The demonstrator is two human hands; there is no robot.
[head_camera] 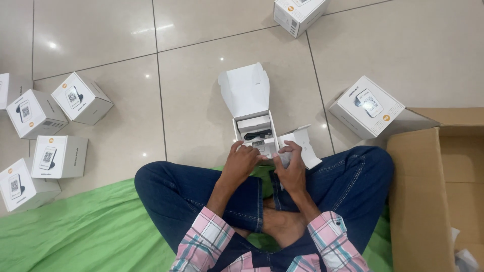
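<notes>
Person seated cross-legged on a green cloth (75,226) spread over the tiled floor (201,75), knees wide, so the work sits in the gap in front of the shins within easy reach of both hands.

Open white box (254,132) stands on the floor just beyond the knees, its lid flap (245,90) thrown back away from the person, which leaves the inside exposed from above. A black cable (258,134) lies coiled in the far compartment; a white insert sits over the rest.

Left hand (242,160): fingers curled down onto the box's near left edge, touching it; seems to steady the box. Whether they pinch anything I cannot tell.

Right hand (291,163): fingers bent together over the near right corner, against a loose white side flap (302,143) that splays out to the right. Grip not resolvable from this view.

Sealed white boxes of the same kind: a group of five at left (80,98), one at the top edge (300,14), one at right (367,107) beside an open brown carton (423,191), whose flap stands up next to the right knee. The spread puts closed units on both sides within arm's reach.
</notes>
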